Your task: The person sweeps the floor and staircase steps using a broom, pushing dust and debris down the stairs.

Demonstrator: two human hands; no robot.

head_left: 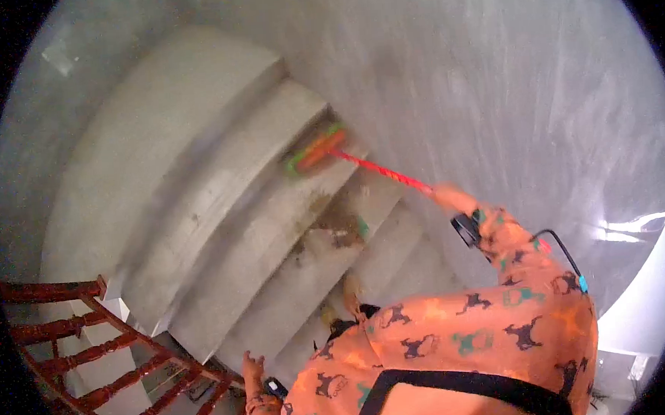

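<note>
My right hand (452, 198) is closed around the red, spiral-striped handle of a broom (391, 173). The handle slants up and left to an orange and green broom head (317, 150), blurred, resting on one of the upper steps near the wall. My left hand (253, 364) is low, beside the wooden railing; its fingers look spread, with nothing in them. Dark, damp-looking dirt (334, 231) lies on a lower step, with a small green patch at its right edge that I cannot make out.
Curved grey concrete stairs (250, 204) fan out before me. A plain grey wall (476, 72) bounds them on the right. On the lower left runs a reddish-brown wooden railing (140, 339) with turned balusters. My bare foot (352, 293) shows on a lower step.
</note>
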